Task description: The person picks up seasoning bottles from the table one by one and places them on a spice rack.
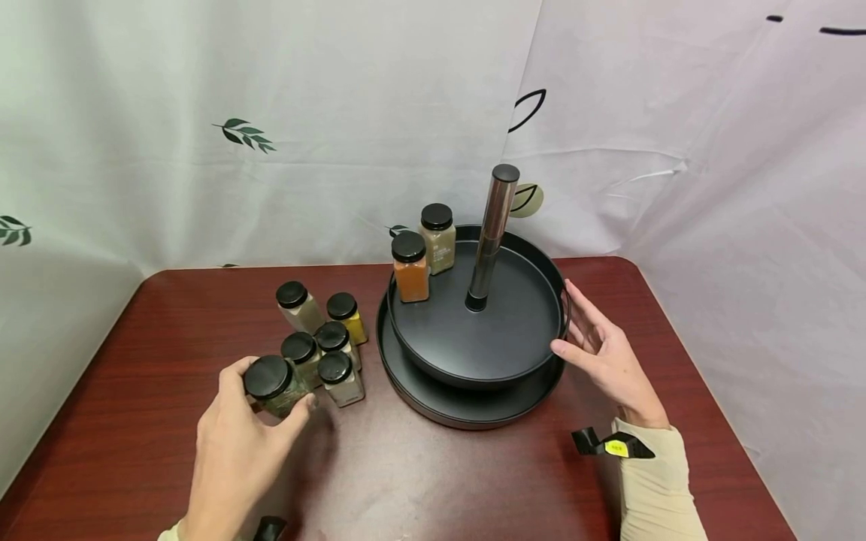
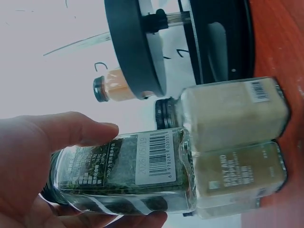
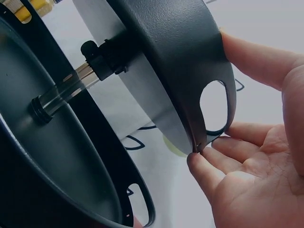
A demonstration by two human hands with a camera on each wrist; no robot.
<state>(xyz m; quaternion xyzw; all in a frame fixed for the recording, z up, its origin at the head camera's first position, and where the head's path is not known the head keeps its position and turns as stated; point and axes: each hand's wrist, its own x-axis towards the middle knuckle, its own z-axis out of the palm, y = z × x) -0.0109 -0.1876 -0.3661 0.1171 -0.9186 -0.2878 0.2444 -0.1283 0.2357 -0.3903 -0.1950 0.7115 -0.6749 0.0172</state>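
Two up, one in hand, five on the table (image 1: 406, 481): that's our count from the head view, reading the clock from the pole (image 1: 497, 218) of the two-tier rack. On the upper tray (image 1: 494, 338) we have the orange jar (image 1: 411, 274) standing near ten o'clock and the pale green jar (image 1: 439, 244) close behind it, nearer eleven, so those two look done. Down toward eight o'clock, well apart from the rack, the left hand (image 1: 233, 451) has the dark green herb jar (image 1: 271, 379), its fingers and thumb clamped on either side, and the left wrist view shows the base short of the tabletop, so we'd call it lifted but not yet placed. Just beside it, around nine o'clock, the five loose jars (image 1: 333, 338) stand clustered, the yellow jar (image 1: 353, 327) nearest the lower tray (image 1: 467, 418), and by our reckoning they are the work left. Over between three and four, the right hand (image 1: 605, 364) touches the upper tray at its cut-out handle (image 3: 231, 102), thumb and fingers apart with the opening between them; whether they bear any weight, we can't tell. We'd judge this early going, with more jars off the rack than on it.
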